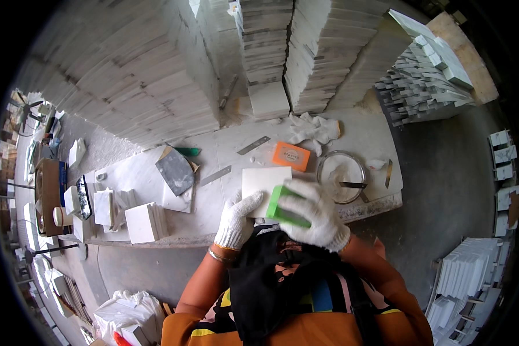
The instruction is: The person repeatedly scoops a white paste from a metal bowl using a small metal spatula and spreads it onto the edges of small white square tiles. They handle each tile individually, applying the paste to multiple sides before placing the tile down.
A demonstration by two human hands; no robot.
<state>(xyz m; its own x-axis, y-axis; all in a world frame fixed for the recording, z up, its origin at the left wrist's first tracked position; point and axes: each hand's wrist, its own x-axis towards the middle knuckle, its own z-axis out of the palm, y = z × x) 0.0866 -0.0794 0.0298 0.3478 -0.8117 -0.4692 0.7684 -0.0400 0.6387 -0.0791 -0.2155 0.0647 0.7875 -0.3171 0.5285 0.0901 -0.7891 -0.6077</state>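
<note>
Lighting: even, soft daylight falling from above, casting faint shadows. Quality: fisheye bending straight edges toward a black rim; centre staying sharp, edges softening slightly.
</note>
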